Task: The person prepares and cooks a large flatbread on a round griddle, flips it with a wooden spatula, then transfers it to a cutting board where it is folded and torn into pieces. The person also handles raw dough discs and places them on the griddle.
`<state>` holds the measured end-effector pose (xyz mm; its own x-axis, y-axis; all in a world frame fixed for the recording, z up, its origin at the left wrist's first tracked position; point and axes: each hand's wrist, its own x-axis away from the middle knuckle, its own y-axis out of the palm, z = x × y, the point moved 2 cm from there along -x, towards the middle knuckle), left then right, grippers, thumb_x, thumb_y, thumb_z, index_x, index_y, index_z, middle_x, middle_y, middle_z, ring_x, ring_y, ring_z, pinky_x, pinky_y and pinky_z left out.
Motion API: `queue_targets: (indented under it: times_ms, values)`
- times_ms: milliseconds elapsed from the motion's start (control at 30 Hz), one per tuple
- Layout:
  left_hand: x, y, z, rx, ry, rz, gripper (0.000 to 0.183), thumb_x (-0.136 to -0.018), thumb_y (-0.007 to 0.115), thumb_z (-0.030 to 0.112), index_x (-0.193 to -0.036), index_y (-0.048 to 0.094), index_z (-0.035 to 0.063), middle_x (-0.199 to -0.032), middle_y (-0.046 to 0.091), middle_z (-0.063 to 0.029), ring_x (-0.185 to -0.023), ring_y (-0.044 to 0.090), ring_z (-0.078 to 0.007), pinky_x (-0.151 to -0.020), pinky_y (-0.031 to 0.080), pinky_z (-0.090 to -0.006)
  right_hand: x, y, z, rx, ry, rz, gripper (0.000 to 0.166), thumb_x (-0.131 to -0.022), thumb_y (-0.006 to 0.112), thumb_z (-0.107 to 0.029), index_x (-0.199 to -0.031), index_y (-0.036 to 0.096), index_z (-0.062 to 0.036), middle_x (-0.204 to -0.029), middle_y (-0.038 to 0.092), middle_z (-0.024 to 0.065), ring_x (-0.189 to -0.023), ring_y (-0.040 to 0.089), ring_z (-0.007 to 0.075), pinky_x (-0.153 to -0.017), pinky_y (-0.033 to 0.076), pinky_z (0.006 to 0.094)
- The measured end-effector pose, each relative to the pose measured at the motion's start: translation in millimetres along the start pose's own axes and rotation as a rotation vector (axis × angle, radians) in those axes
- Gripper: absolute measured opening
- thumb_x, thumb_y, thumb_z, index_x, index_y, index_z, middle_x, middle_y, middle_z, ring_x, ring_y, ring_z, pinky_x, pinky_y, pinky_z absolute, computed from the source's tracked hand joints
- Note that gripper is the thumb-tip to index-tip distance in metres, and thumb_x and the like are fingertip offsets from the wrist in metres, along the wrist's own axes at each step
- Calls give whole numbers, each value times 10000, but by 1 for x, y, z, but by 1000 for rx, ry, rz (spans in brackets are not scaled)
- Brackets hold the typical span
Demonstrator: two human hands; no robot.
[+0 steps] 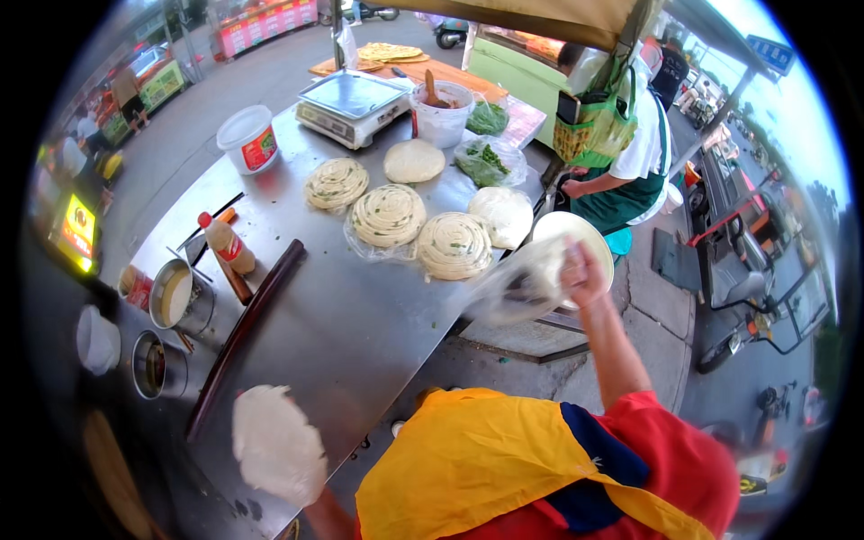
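Note:
A flat, pale round of dough (278,445) rests on my left hand (322,507) above the steel counter's near left end. The dough hides most of that hand. My right hand (583,270) grips a clear plastic sheet or bag (520,290), blurred and hanging off the counter's right edge. Behind this hand is a pale round basin or dish (604,246). Coiled dough rounds flecked with green lie farther up the counter: one (335,183) at the left, one (389,214) on plastic, one (455,246) nearest me. Two smooth rounds (414,161) (501,216) lie beside them.
A dark rolling pin (250,331) lies lengthwise on the counter (351,324). Left of it stand a sauce bottle (228,244) and two metal pots (181,297) (158,364). A scale (354,108), tubs (248,140) and bagged greens (489,162) are farther back. An aproned person (624,162) stands right.

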<state>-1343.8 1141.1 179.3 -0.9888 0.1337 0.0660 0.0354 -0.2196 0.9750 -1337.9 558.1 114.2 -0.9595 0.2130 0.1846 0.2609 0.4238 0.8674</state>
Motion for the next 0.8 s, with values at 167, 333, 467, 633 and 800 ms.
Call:
queue_targets:
  times_ms: [167,333,467,633,800]
  values:
    - [13,1,67,-159,186,106,479,-1033,448,251,-1434,458,-10,-1386,562,-158,-1254,553,-331,-1076,427,-480,6,19,-117,350,-379,247,375,-1017,536,-415,-1045,677,-69,-578,482,-47,-416,338,63,-414,281,211]
    - [120,-287,232,-341,303,1220,516,-941,504,505,-1176,604,56,-1001,635,-99,-796,613,-259,-700,524,-449,-45,-91,-154,777,-762,944,263,-892,721,-317,-768,714,-85,-728,662,-7,-537,481,97,-476,370,284]
    - [204,-311,224,-585,418,1343,259,-926,612,347,-997,575,101,-863,564,-55,-750,533,-202,-631,446,-375,-57,-173,-149,1666,-954,1394,404,-946,611,-386,-1074,696,-12,-978,723,188,-887,684,364,-816,534,437]
    - [175,-253,158,-582,585,1401,181,-938,598,219,-1061,569,89,-858,582,-34,-715,558,-158,-584,461,-311,-80,-239,-136,1902,-473,1424,512,-947,587,-407,-1169,635,52,-1126,683,232,-998,663,395,-910,517,455]
    - [147,-289,180,-985,744,1326,377,-966,600,218,-1277,528,16,-1094,623,-101,-981,602,-212,-811,505,-355,-113,-207,-98,2152,-302,1259,436,-945,613,-307,-1225,625,26,-1191,666,210,-1108,627,369,-982,477,418]
